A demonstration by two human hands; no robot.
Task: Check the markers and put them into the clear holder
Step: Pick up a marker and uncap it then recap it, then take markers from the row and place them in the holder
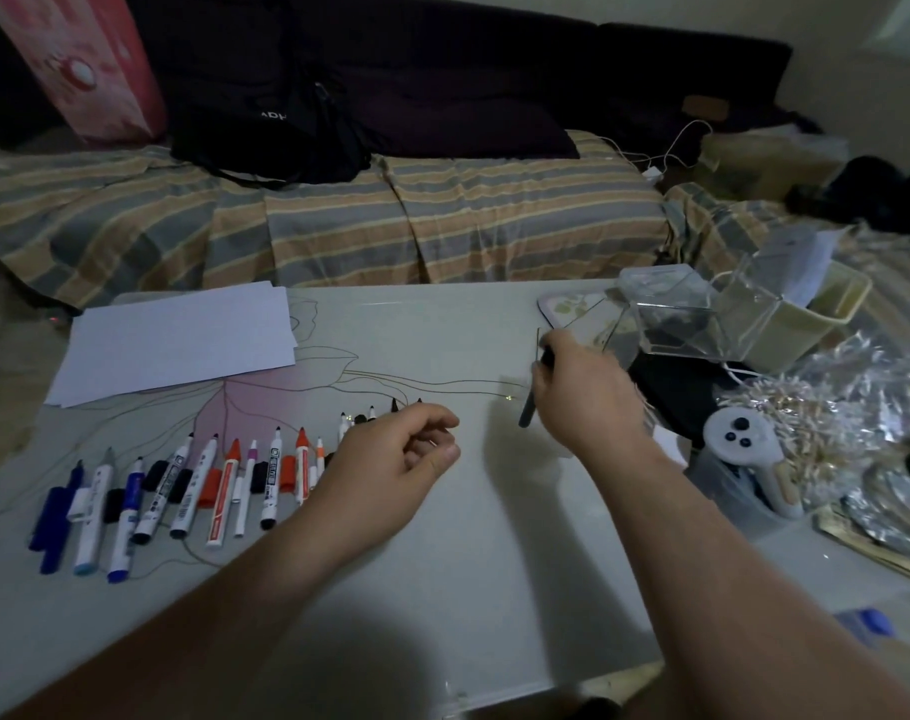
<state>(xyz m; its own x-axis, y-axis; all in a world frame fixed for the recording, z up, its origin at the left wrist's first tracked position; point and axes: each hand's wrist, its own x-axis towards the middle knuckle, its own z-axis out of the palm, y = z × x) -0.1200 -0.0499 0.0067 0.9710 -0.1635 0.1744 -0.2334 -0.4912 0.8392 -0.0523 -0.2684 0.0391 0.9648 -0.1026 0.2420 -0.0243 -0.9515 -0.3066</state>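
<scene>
Several uncapped markers [224, 485] lie in a row on the left of the white table [494, 511], their caps beside them; blue, black and orange ones show. My left hand [395, 459] hovers over the row's right end, fingers curled, nothing visibly in it, and it hides a few markers. My right hand [588, 397] grips a dark marker [527, 415], its end pointing down at the table, left of the clear holder [671, 314]. That holder lies tilted at the table's back right, with dark items inside.
A stack of white paper [182, 340] lies at the back left. Right of the holder are a cream container [806, 324], a white controller [743, 439], shiny wrapping [847, 423] and a black cloth [676, 392]. A striped bed runs behind the table.
</scene>
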